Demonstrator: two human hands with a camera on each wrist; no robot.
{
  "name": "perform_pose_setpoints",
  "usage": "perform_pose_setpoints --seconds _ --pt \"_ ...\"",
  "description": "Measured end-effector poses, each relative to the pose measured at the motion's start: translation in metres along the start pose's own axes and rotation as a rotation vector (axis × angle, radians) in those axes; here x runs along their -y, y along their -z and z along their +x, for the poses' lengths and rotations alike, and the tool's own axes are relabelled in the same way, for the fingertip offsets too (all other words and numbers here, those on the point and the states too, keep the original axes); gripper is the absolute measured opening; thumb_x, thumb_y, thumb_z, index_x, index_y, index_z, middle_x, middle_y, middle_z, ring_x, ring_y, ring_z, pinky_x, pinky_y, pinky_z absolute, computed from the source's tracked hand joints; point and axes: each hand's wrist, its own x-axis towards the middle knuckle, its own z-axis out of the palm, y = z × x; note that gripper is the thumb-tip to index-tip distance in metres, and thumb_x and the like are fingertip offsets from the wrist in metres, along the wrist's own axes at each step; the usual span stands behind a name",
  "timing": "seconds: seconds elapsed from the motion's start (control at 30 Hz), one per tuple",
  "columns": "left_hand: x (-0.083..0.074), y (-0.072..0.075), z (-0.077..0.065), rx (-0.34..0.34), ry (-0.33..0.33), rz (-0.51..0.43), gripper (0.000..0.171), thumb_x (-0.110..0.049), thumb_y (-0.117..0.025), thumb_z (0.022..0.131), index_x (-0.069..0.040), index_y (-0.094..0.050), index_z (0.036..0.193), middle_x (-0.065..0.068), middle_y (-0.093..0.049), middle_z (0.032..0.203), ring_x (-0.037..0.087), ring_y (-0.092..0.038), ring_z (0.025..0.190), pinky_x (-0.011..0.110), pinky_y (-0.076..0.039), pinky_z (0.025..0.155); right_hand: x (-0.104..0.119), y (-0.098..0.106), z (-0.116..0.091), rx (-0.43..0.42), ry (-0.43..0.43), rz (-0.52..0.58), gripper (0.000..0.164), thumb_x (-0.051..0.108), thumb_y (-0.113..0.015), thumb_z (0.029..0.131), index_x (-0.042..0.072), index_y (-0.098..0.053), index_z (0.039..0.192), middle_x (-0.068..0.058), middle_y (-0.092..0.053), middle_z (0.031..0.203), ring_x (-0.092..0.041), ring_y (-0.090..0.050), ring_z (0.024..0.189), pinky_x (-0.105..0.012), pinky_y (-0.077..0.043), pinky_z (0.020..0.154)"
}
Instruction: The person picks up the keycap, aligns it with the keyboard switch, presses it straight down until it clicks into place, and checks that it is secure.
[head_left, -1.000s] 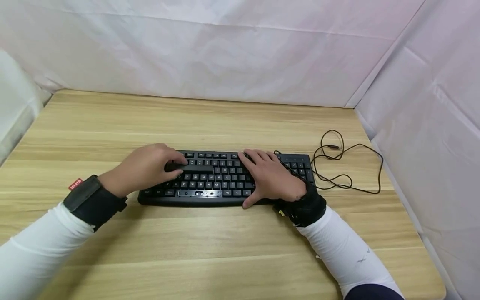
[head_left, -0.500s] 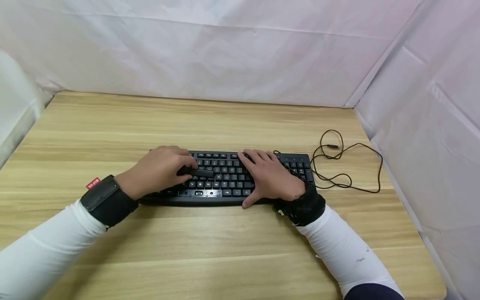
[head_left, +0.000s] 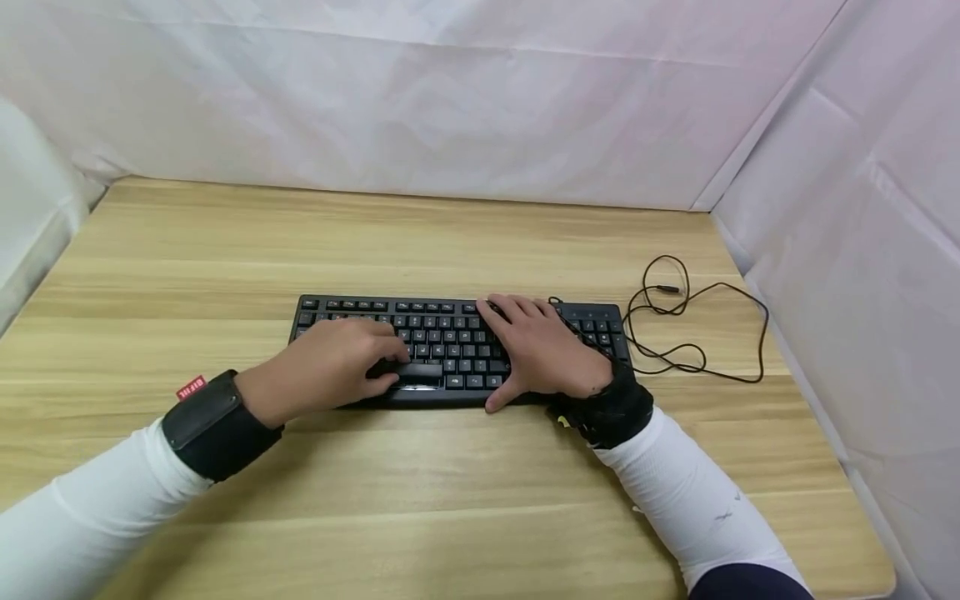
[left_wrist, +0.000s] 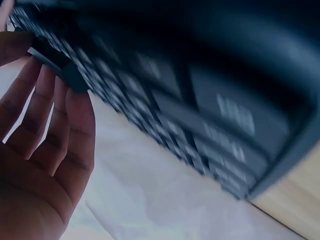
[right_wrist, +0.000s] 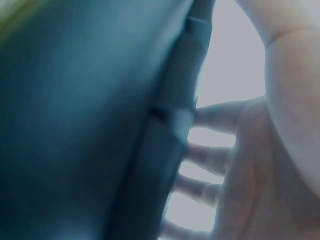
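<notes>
A black keyboard (head_left: 442,401) lies on the wooden table. My left hand (head_left: 333,362) pinches a long black space bar key (head_left: 422,372) between thumb and fingers, low over the keyboard's front row. In the head view the key overlaps the shiny slot at the bottom of the letter rows. The left wrist view shows the space bar (left_wrist: 57,64) at the fingertips, close against the key rows; its far part is hidden. My right hand (head_left: 536,350) rests spread over the keyboard's right part, its thumb at the front edge and the fingers across the keys.
To the right, the keyboard's black cable (head_left: 720,286) lies in loose loops, with its plug (head_left: 667,289) among them. White cloth (head_left: 420,100) hangs behind the wooden table (head_left: 375,233) and along its sides.
The left hand has carried the space bar forward to the right and toward the body, from the upper letter rows to the front row. My right hand stays in place.
</notes>
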Motion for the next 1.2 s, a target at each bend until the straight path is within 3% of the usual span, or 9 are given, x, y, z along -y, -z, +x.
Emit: perform_pose_setpoints --seconds 0.43,0.6,0.8,0.97,1.2 --pt "-0.009 -0.009 -0.006 -0.050 -0.049 0.044 0.013 -0.021 -0.075 0.077 -0.017 -0.076 0.090 -0.003 -0.064 0.080 0.010 -0.056 0.071 0.031 -0.055 0.055 -0.002 0.001 0.000 -0.009 0.010 -0.016 0.132 0.081 -0.065 0.051 0.007 -0.019 0.150 -0.018 -0.025 0.151 -0.033 -0.023 0.134 -0.055 -0.026 0.106" --pt "-0.012 -0.011 -0.009 -0.100 -0.111 0.133 0.010 -0.018 -0.076 0.077 -0.014 -0.076 0.086 0.000 -0.063 0.074 0.015 -0.056 0.067 0.031 -0.055 0.054 -0.001 0.002 0.000 -0.007 0.007 -0.004 0.132 0.080 -0.065 0.051 0.006 -0.018 0.150 -0.017 -0.025 0.151 -0.032 -0.022 0.134 -0.055 -0.025 0.106" --pt "-0.016 -0.010 -0.011 -0.096 -0.126 0.221 0.005 -0.012 -0.072 0.080 -0.013 -0.075 0.083 0.002 -0.062 0.073 0.016 -0.051 0.064 0.030 -0.052 0.048 0.000 0.003 0.001 0.002 0.000 0.010 0.133 0.080 -0.066 0.051 0.007 -0.018 0.150 -0.017 -0.025 0.151 -0.032 -0.022 0.133 -0.056 -0.025 0.106" --pt "-0.019 -0.009 -0.012 -0.075 -0.137 0.277 0.017 0.000 -0.075 0.073 -0.012 -0.075 0.086 0.004 -0.062 0.073 0.018 -0.049 0.063 0.031 -0.049 0.046 0.000 0.003 0.000 0.010 0.004 0.022 0.132 0.080 -0.066 0.051 0.006 -0.018 0.150 -0.017 -0.024 0.151 -0.033 -0.022 0.133 -0.056 -0.024 0.106" --pt "-0.021 -0.009 -0.014 -0.078 -0.141 0.260 0.023 -0.001 -0.076 0.072 -0.012 -0.075 0.092 0.004 -0.066 0.079 0.018 -0.057 0.068 0.032 -0.054 0.050 0.001 0.004 0.000 0.000 0.005 0.020 0.133 0.079 -0.067 0.050 0.006 -0.019 0.150 -0.017 -0.025 0.151 -0.033 -0.023 0.133 -0.056 -0.024 0.106"
